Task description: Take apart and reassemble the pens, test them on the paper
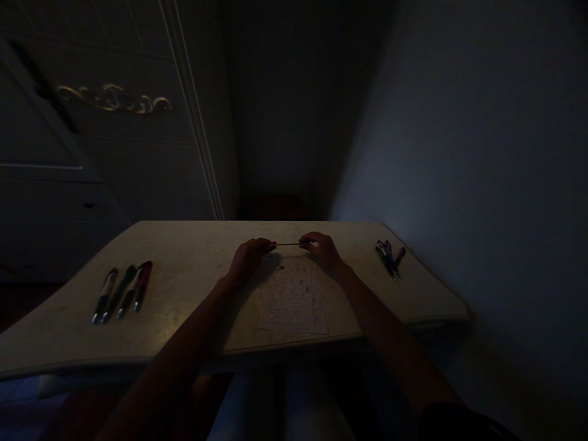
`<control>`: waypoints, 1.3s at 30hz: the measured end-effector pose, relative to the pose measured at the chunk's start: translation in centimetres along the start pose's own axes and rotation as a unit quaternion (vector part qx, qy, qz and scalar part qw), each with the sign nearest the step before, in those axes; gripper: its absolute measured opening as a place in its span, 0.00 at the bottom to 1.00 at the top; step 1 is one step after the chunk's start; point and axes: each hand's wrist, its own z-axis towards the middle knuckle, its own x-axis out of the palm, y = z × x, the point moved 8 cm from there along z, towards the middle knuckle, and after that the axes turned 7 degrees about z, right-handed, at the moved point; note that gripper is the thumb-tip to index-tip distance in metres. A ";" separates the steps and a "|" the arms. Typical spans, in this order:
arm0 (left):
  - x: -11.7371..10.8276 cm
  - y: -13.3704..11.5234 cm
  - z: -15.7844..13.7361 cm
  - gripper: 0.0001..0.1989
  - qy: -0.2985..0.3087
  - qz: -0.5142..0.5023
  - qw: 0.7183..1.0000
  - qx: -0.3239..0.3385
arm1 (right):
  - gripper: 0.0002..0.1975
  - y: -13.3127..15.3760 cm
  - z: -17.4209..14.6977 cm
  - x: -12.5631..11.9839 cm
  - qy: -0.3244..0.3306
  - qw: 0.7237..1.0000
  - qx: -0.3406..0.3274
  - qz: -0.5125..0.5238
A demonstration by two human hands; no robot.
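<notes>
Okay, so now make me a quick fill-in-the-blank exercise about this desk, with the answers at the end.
The left hand and right hand hold a thin dark rod ____ them.
A small shiny piece lies on a scribbled sheet of ____.
The row of pens on the table's left side numbers ____.

Missing words: between; paper; four.

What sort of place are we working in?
Probably a dim room in a home: panelled furniture with a scrolled ornament stands at the left, beyond a table with scribbled paper on it.
</notes>
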 end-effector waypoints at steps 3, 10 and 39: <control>0.0 -0.2 0.0 0.14 0.007 0.011 1.000 0.007 | 0.04 -0.2 0.0 0.1 0.001 1.000 -0.006 -0.012; 0.0 -0.6 -0.1 0.14 0.020 0.030 0.999 0.032 | 0.05 0.3 -0.1 0.3 0.015 0.999 -0.032 -0.036; -0.9 -0.7 -0.9 0.10 -0.013 0.015 0.998 0.057 | 0.08 0.0 -0.6 1.1 -0.001 0.993 0.082 0.087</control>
